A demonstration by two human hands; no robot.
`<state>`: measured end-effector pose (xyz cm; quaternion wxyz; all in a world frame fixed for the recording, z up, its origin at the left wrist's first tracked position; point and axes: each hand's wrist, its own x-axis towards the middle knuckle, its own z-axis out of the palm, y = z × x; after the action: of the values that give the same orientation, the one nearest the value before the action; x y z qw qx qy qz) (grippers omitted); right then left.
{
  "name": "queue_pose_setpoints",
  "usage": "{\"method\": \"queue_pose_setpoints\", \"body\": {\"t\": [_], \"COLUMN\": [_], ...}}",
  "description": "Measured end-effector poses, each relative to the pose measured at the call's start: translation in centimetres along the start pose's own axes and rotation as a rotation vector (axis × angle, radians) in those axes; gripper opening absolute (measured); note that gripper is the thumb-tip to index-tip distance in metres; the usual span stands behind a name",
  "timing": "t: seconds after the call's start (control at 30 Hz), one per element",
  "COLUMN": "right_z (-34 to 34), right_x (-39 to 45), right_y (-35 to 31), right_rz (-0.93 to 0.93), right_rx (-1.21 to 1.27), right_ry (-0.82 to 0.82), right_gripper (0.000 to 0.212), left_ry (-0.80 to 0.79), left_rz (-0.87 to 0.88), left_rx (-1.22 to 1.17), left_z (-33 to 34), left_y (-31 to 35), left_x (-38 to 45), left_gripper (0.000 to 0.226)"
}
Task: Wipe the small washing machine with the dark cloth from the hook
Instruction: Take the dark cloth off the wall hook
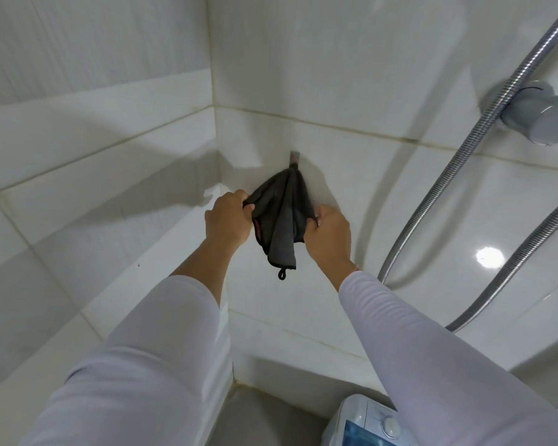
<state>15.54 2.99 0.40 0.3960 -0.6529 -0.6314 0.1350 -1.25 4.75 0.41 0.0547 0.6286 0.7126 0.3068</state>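
Dark grey soft cloth (281,217) hangs from a small metal hook (294,158) on the white tiled wall (351,75), near the wall's corner. The left hand (227,218) pinches its left side, and the right hand (329,233) pinches its right side. The cloth is not off the hook yet. The small white washing machine (364,420) waits below, not wiped.
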Motion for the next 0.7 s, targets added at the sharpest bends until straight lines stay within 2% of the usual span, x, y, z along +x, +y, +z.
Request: {"method": "queue_pose_setpoints", "body": {"t": [0.2, 0.43, 0.63, 0.7], "right_z": [-3.3, -8.7, -13.7, -15.3], "right_x": [-0.4, -1.2, -3.1, -4.0], "right_y": [-0.8, -1.6, -1.4, -1.3], "right_rz": [-0.036, -0.230, -0.425, -0.471], "right_rx": [-0.012, 0.016, 0.021, 0.042], "right_ry": [0.098, 0.167, 0.076, 0.035], "right_gripper": [0.019, 0.019, 0.023, 0.025], "left_ry": [0.144, 0.320, 0.327, 0.257], "left_rz": [-0.001, -0.029, -0.107, -0.081], "left_rx": [-0.036, 0.041, -0.311, -0.461], "left_z": [-2.5, -5.4, -6.5, -6.6], "left_y": [0.3, 2.5, 6.1, 7.4], "left_x": [0.3, -1.0, -3.6, -4.7], "left_gripper": [0.021, 0.020, 0.025, 0.033]}}
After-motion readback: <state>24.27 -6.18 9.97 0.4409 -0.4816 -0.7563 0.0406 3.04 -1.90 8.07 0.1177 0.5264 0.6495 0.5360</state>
